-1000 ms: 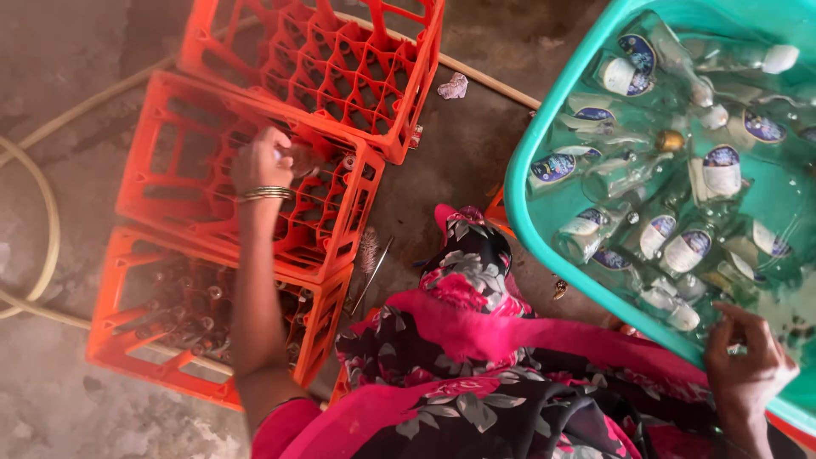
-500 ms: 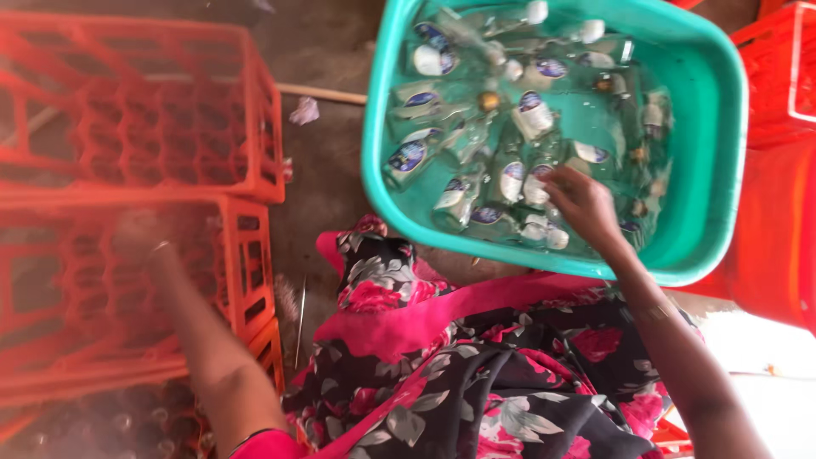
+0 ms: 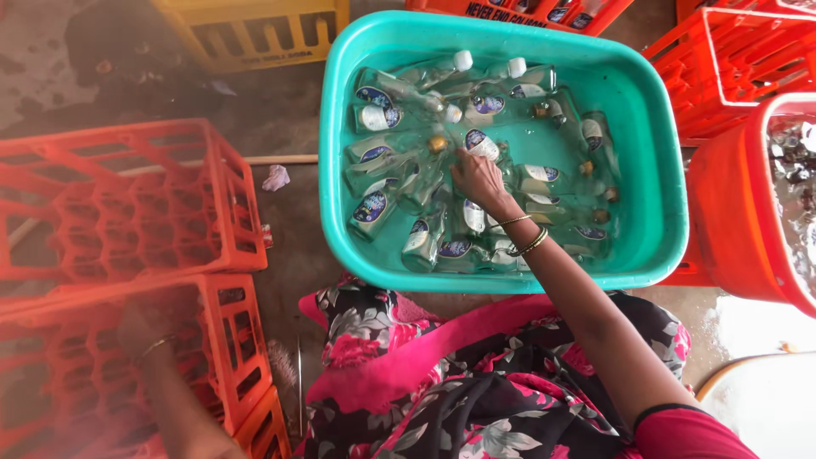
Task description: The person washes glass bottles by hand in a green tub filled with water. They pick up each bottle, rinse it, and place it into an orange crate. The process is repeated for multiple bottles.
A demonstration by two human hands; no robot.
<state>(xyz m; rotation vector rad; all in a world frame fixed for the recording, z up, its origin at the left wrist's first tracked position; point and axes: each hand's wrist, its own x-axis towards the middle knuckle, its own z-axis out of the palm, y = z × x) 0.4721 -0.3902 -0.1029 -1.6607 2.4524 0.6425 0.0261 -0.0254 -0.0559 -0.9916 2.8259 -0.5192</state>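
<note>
A teal plastic tub (image 3: 646, 144) holds water and several clear glass bottles with round labels. My right hand (image 3: 478, 178) reaches into the tub's middle and closes its fingers around the neck of a labelled bottle (image 3: 481, 145). My left hand (image 3: 143, 331) is blurred, low on the left, resting inside the nearer red crate (image 3: 229, 340); whether it holds anything is unclear. Bangles ring both wrists.
A second red crate (image 3: 229, 195) stands behind the first. A yellow crate (image 3: 255, 30) is at the top, more red crates (image 3: 731, 68) at the top right, and a red bucket (image 3: 731, 212) on the right. My floral dress and pink scarf (image 3: 442, 348) fill the bottom.
The view has swung right and the tub now sits in the centre. My right hand has moved from the tub's near edge to a bottle in the middle. My left hand stayed in the crate.
</note>
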